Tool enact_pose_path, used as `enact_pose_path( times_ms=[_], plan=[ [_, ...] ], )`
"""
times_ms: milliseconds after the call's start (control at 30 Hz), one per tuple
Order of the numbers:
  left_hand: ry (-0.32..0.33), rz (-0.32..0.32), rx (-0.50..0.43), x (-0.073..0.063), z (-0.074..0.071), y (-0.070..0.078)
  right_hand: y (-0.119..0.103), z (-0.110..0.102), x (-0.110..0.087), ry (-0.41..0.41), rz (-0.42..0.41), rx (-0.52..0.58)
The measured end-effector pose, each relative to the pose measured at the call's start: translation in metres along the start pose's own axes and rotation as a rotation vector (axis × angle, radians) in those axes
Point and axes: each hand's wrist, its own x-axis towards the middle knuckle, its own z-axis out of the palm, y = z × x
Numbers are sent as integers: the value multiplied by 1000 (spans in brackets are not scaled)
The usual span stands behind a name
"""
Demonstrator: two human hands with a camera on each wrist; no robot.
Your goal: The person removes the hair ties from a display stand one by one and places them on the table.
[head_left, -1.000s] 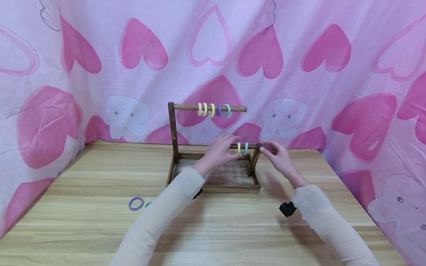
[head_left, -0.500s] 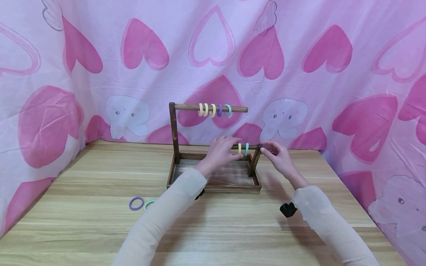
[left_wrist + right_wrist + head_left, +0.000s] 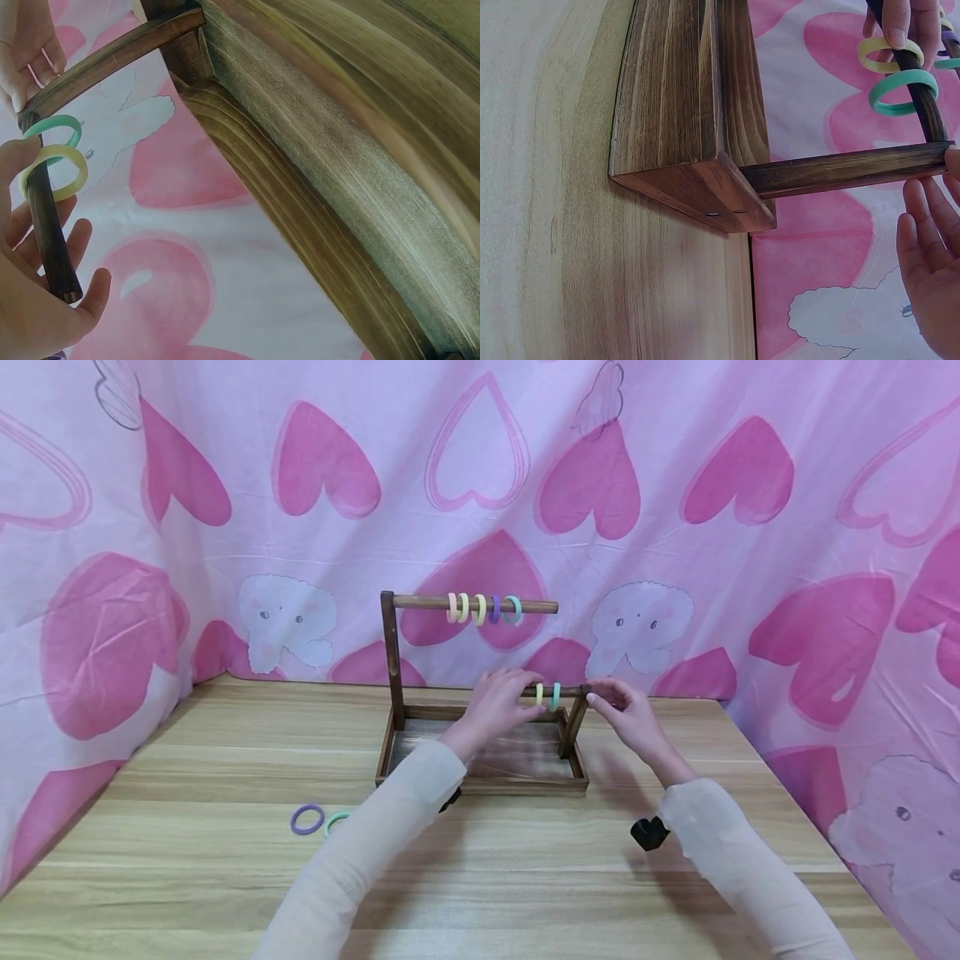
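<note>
A dark wooden rack [image 3: 392, 660] with two bars and a tray base stands at mid-table. On its lower bar [image 3: 46, 232] hang a yellow ring [image 3: 539, 694] and a mint green ring [image 3: 907, 78], the green one nearer the post. My left hand [image 3: 498, 702] pinches the yellow ring between thumb and fingers around the bar. At the bar's right end, my right hand [image 3: 626, 714] holds the top of the short post [image 3: 847, 171] between thumb and fingertips. Several rings in peach, yellow, purple and teal hang along the upper bar [image 3: 420, 602].
A purple ring [image 3: 293, 820] lies on the wooden table [image 3: 187, 877] at left front. Beside it is a green ring [image 3: 331, 821], partly covered by my left sleeve [image 3: 360, 860]. A pink heart-patterned cloth [image 3: 480, 443] hangs behind the table and along its sides.
Both hands stay in the same places on the rack. Only a very slight shift of the whole head view shows against the earliest frame.
</note>
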Motion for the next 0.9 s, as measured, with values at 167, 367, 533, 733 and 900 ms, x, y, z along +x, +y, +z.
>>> enact_pose_path(
  times_ms=[167,367,533,733,900],
  plan=[
    [10,18,-14,-2,0,-2,10,0,1,5,-4,-14],
    [28,38,-18,-4,-1,-6,7,0,1,3,12,7],
    [57,48,-53,-7,-1,-11,-10,1,-2,-3,5,11],
    [65,44,-70,-9,0,-15,-22,3,-5,-2,4,13],
    [66,34,-85,-11,-1,-17,-21,4,-4,-2,-2,21]
  ],
)
